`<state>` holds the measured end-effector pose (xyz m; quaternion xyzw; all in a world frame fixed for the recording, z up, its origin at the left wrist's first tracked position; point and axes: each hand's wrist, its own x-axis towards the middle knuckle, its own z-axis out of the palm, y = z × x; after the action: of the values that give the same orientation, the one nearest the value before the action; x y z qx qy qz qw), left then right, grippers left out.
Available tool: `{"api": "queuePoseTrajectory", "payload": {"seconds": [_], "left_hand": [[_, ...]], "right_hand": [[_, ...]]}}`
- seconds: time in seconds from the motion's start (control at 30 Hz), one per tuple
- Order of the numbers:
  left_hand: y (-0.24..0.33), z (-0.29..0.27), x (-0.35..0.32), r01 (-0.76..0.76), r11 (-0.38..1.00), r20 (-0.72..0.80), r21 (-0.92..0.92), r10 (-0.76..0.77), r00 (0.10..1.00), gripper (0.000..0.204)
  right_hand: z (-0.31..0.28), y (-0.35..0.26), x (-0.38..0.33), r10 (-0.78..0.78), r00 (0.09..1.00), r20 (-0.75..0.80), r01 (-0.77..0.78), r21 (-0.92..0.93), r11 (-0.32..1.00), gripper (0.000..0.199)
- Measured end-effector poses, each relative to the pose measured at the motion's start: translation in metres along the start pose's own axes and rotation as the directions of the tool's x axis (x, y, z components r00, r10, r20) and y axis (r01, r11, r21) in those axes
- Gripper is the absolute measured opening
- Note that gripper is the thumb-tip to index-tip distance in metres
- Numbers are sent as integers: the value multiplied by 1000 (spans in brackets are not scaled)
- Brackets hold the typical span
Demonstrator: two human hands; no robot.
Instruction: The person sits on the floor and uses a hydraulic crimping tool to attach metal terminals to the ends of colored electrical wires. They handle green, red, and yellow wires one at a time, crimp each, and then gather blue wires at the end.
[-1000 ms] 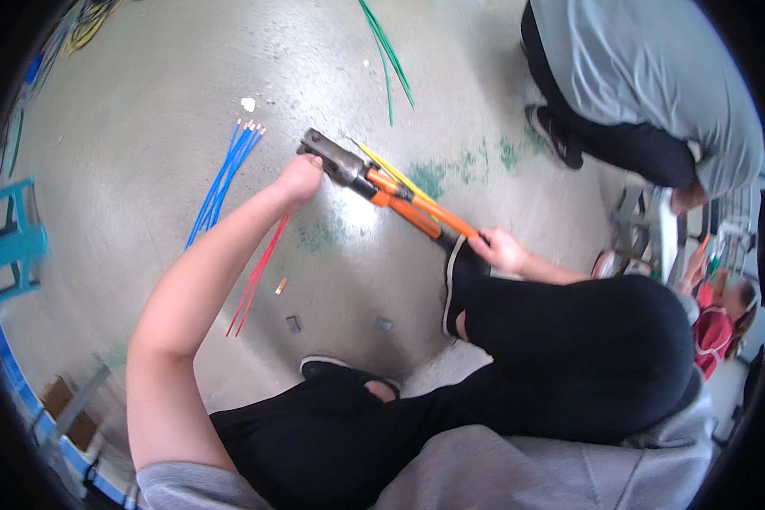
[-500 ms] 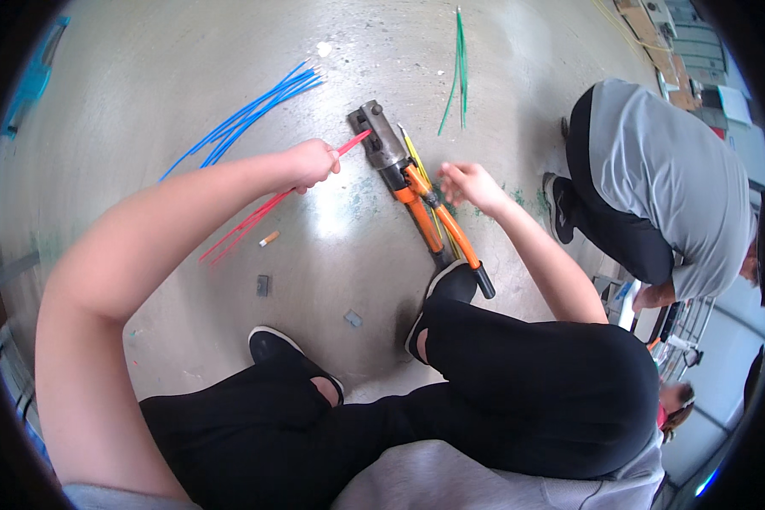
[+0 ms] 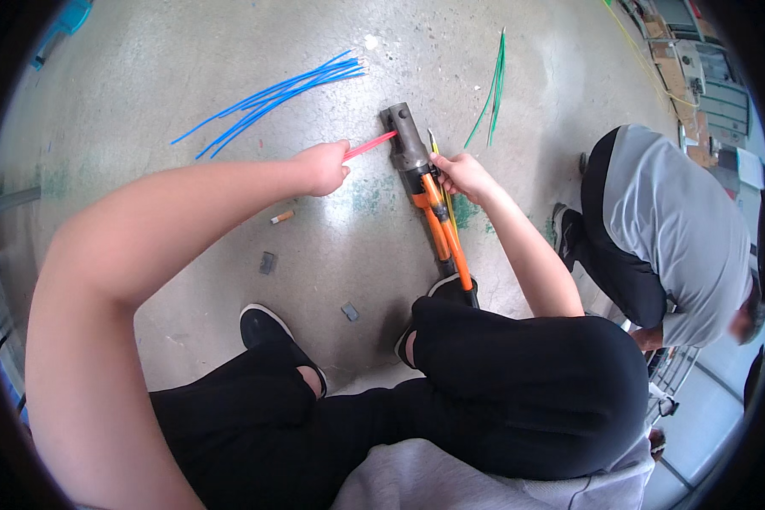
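My left hand [image 3: 323,168] is closed around a bundle of red wires [image 3: 370,146]. Their far ends reach into the grey metal head of a hydraulic crimper [image 3: 410,151] with orange, black-tipped handles, lying on the floor. My forearm hides the wires' other ends. At the right side of the crimper's neck is my right hand [image 3: 467,177], fingers curled in with thumb and fingertips together; what they pinch is not clear. Yellow wires [image 3: 452,206] run along the crimper just there, partly covered by the thumb.
Blue wires [image 3: 268,102] lie fanned out on the floor at far left, green wires [image 3: 496,89] at far right. Small grey pieces [image 3: 267,263] and an orange-and-white stub [image 3: 282,218] lie nearer my shoes. A person in grey [image 3: 654,221] bends over at right.
My right hand has moved in from beside the handles to the crimper's neck, its fingers closing. My left hand still holds the red wires at the head. The whole view has shifted slightly.
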<state>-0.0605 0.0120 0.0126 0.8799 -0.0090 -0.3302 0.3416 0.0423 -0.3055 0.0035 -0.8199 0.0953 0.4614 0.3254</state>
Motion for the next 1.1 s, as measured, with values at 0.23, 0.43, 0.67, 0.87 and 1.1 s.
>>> {"api": "queuePoseTrajectory", "payload": {"seconds": [0.23,0.43,0.67,0.87,1.1], "left_hand": [[23,-1,19,31,991,-28,-134,-35,999,28],[17,7,32,-13,997,-88,-83,5,996,25],[-19,-11,-25,-49,998,-63,-49,46,997,25],[42,-37,-86,49,777,184,-627,86,979,22],[113,-33,-106,207,485,375,-850,281,884,20]], "right_hand": [[0,16,4,-285,958,-16,284,-24,958,38],[3,22,3,-331,943,-48,329,-30,944,41],[3,10,1,-222,970,-96,175,-356,918,74],[-8,-21,-73,-374,902,-214,334,-202,921,56],[-4,-57,-199,-681,729,-68,595,553,582,38]]}}
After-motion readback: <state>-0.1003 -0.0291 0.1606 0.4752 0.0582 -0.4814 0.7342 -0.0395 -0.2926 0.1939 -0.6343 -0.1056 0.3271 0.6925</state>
